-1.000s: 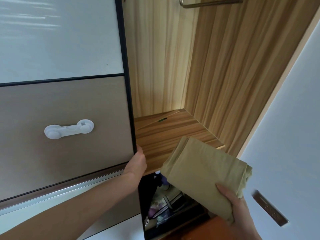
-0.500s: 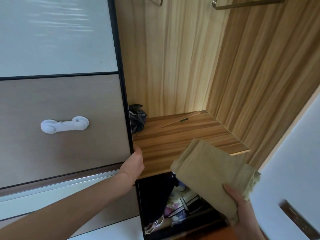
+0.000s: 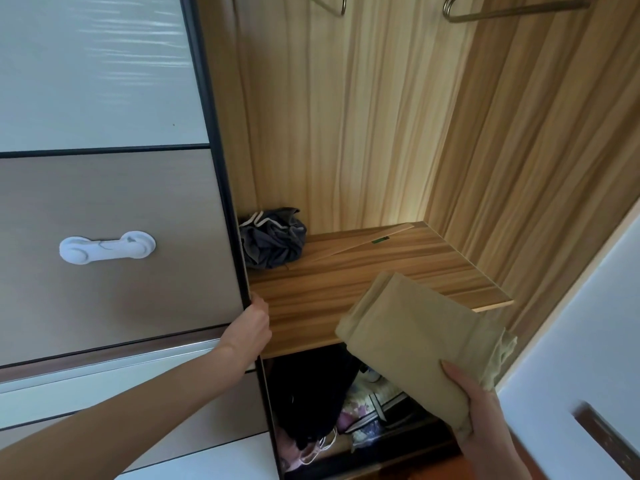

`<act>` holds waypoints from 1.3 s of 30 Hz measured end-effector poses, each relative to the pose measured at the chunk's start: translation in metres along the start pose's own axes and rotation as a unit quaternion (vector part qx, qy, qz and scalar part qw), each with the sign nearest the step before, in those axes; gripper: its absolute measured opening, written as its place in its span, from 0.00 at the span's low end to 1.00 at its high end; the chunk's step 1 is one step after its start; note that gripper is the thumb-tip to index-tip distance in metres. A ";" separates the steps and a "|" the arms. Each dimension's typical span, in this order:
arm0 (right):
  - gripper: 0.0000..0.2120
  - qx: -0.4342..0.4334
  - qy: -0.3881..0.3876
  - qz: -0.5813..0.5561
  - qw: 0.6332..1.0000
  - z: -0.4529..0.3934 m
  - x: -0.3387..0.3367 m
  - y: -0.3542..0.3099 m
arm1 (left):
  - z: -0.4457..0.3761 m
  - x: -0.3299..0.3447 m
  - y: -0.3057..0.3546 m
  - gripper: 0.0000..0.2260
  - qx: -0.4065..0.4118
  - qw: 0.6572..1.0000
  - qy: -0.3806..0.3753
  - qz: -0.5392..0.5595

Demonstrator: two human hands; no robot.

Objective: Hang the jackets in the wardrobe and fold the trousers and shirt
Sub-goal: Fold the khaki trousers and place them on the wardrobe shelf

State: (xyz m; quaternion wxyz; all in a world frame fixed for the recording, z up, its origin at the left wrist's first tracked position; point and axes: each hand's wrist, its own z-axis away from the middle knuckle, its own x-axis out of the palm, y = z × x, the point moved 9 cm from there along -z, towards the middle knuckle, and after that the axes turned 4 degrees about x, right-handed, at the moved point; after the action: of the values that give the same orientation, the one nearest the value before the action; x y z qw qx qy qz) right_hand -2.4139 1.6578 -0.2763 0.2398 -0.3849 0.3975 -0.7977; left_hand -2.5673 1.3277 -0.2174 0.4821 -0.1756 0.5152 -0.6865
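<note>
A folded khaki garment hangs in the air just in front of the wooden wardrobe shelf. My right hand grips its near end, thumb on top. My left hand holds the dark edge of the sliding wardrobe door, fingers curled round it. A crumpled dark grey garment lies at the shelf's back left corner.
Metal hangers hang at the top of the wardrobe. Below the shelf, a compartment holds dark clothes and patterned fabric. A white child lock sits on the door. A white door panel stands at the right.
The sliding door has moved left under my left hand, uncovering the dark grey garment on the shelf. The khaki garment has stayed in my right hand, near the shelf's front edge.
</note>
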 end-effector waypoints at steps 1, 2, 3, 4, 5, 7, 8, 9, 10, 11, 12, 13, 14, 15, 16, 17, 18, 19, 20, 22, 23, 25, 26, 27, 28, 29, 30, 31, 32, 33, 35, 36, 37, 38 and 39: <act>0.33 -0.002 -0.003 -0.004 1.000 0.000 0.000 0.000 | 0.000 0.002 0.000 0.23 -0.002 1.000 0.004 0.001; 0.33 -0.003 -0.005 -0.006 1.000 0.001 0.000 -0.001 | 0.001 0.004 0.001 0.22 -0.005 1.000 0.007 0.002; 0.34 -0.004 -0.006 -0.005 1.000 0.001 0.000 -0.001 | 0.003 0.007 0.001 0.22 -0.007 1.000 0.009 0.000; 0.35 -0.004 -0.006 -0.002 1.000 0.001 0.000 -0.001 | 0.005 0.009 0.000 0.21 -0.010 1.000 0.008 -0.004; 0.36 -0.005 -0.007 0.000 1.000 0.002 0.000 -0.001 | 0.006 0.011 0.000 0.21 -0.014 1.000 0.006 -0.007; 0.38 -0.003 -0.008 0.006 1.000 0.002 0.000 -0.003 | 0.007 0.011 -0.002 0.22 -0.024 1.000 -0.006 -0.001; 0.39 -0.002 -0.009 0.011 1.000 0.001 0.000 -0.005 | 0.008 0.010 -0.005 0.24 -0.034 0.999 -0.016 0.019; 0.39 -0.002 -0.011 0.015 1.000 0.001 -0.001 -0.006 | 0.007 0.008 -0.007 0.27 -0.051 0.996 -0.019 0.064; 0.38 -0.001 -0.013 0.018 1.000 0.001 -0.002 -0.008 | 0.004 0.006 -0.010 0.32 -0.072 0.986 -0.012 0.148; 0.37 -0.002 -0.016 0.021 1.000 0.000 -0.003 -0.011 | -0.001 0.002 -0.011 0.35 -0.088 0.961 0.004 0.264; 0.37 -0.002 -0.019 0.027 0.999 -0.002 -0.003 -0.014 | -0.007 -0.003 -0.010 0.35 -0.095 0.913 0.029 0.395; 0.38 -0.003 -0.024 0.037 0.999 -0.004 -0.002 -0.018 | -0.015 -0.012 -0.008 0.31 -0.096 0.841 0.064 0.528; 0.39 -0.003 -0.030 0.050 0.998 -0.006 -0.001 -0.022 | -0.023 -0.020 -0.005 0.27 -0.102 0.744 0.090 0.654; 0.40 -0.001 -0.037 0.063 0.997 -0.009 0.000 -0.026 | -0.033 -0.024 0.000 0.24 -0.116 0.615 0.092 0.775; 0.41 0.003 -0.046 0.076 0.996 -0.013 0.003 -0.030 | -0.042 -0.029 0.013 0.24 -0.126 0.444 0.058 0.885; 0.43 0.008 -0.056 0.090 0.994 -0.017 0.006 -0.034 | -0.052 -0.037 0.033 0.27 -0.118 0.249 -0.001 0.961; 0.43 0.014 -0.067 0.103 0.992 -0.021 0.010 -0.038 | -0.062 -0.054 0.051 0.30 -0.081 0.070 -0.053 0.993; 0.43 0.020 -0.079 0.114 0.990 -0.025 0.014 -0.041 | -0.071 -0.071 0.061 0.32 -0.044 -0.071 -0.088 0.993; 0.43 0.028 -0.093 0.123 0.988 -0.029 0.018 -0.044 | -0.077 -0.083 0.065 0.35 -0.029 -0.161 -0.113 0.980; 0.41 0.058 -0.116 0.144 0.981 -0.039 0.026 -0.048 | -0.084 -0.097 0.060 0.40 -0.001 -0.222 -0.118 0.968; 0.41 0.079 -0.124 0.152 0.977 -0.044 0.028 -0.050 | -0.089 -0.102 0.053 0.41 0.021 -0.221 -0.104 0.970; 0.40 0.114 -0.136 0.160 0.971 -0.056 0.030 -0.056 | -0.098 -0.111 0.041 0.41 0.062 -0.221 -0.084 0.970; 0.40 0.122 -0.141 0.162 0.969 -0.064 0.031 -0.060 | -0.103 -0.113 0.035 0.40 0.071 -0.225 -0.073 0.969; 0.40 0.125 -0.147 0.163 0.968 -0.071 0.032 -0.065 | -0.110 -0.112 0.030 0.39 0.063 -0.224 -0.060 0.971; 0.40 0.126 -0.152 0.168 0.966 -0.080 0.035 -0.069 | -0.118 -0.108 0.026 0.39 0.040 -0.218 -0.048 0.974; 0.41 0.124 -0.156 0.174 0.964 -0.089 0.037 -0.072 | -0.125 -0.103 0.021 0.39 0.008 -0.210 -0.041 0.977; 0.41 0.122 -0.159 0.179 0.963 -0.098 0.039 -0.075 | -0.132 -0.097 0.018 0.40 -0.027 -0.202 -0.036 0.978; 0.41 0.121 -0.161 0.182 0.963 -0.109 0.042 -0.078 | -0.139 -0.090 0.015 0.42 -0.062 -0.193 -0.033 0.979; 0.42 0.119 -0.163 0.185 0.962 -0.119 0.044 -0.081 | -0.146 -0.086 0.011 0.43 -0.084 -0.181 -0.031 0.979; 0.42 0.116 -0.165 0.193 0.960 -0.130 0.046 -0.083 | -0.153 -0.084 0.006 0.42 -0.092 -0.166 -0.031 0.981; 0.43 0.119 -0.168 0.216 0.954 -0.152 0.049 -0.086 | -0.166 -0.082 -0.003 0.37 -0.093 -0.137 -0.032 0.986; 0.43 0.128 -0.172 0.227 0.950 -0.162 0.050 -0.087 | -0.173 -0.080 -0.006 0.35 -0.097 -0.130 -0.039 0.986; 0.42 0.135 -0.178 0.238 0.945 -0.172 0.052 -0.086 | -0.179 -0.078 -0.007 0.34 -0.102 -0.127 -0.053 0.985; 0.42 0.138 -0.183 0.252 0.940 -0.182 0.054 -0.087 | -0.185 -0.076 -0.006 0.34 -0.106 -0.128 -0.066 0.984; 0.42 0.136 -0.182 0.269 0.936 -0.192 0.056 -0.087 | -0.191 -0.075 -0.004 0.34 -0.111 -0.131 -0.074 0.982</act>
State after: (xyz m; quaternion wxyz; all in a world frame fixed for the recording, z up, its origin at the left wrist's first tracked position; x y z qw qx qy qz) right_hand -2.6084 1.7549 -0.2555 0.5633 -0.3659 0.3234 -0.6665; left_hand -2.6751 1.4934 -0.2728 -0.6302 -0.4250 -0.1456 -0.6332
